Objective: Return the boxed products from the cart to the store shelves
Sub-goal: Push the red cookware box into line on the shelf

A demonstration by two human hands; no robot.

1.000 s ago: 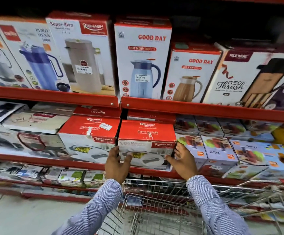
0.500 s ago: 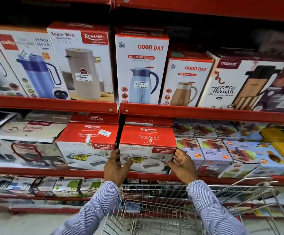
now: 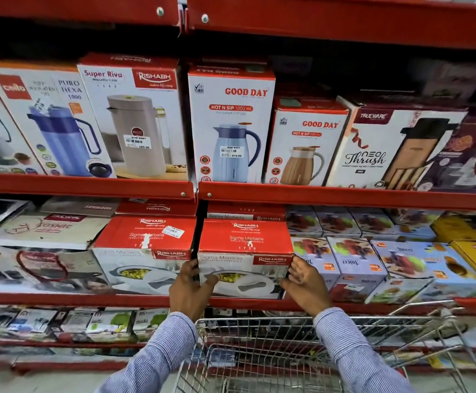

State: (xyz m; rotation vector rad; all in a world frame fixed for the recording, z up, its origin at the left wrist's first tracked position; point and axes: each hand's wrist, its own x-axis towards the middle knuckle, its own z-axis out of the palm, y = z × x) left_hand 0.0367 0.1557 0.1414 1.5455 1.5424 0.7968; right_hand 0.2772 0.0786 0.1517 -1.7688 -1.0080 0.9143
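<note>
Both hands, left hand (image 3: 189, 290) and right hand (image 3: 304, 282), clasp the casserole box (image 3: 245, 256).

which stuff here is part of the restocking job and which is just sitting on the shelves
In the job: Sigma Marbella box, left hand, right hand, wire cart, red middle shelf.

Just shelved: Good Day flask boxes, Super Riva box, juicer boxes.
</note>
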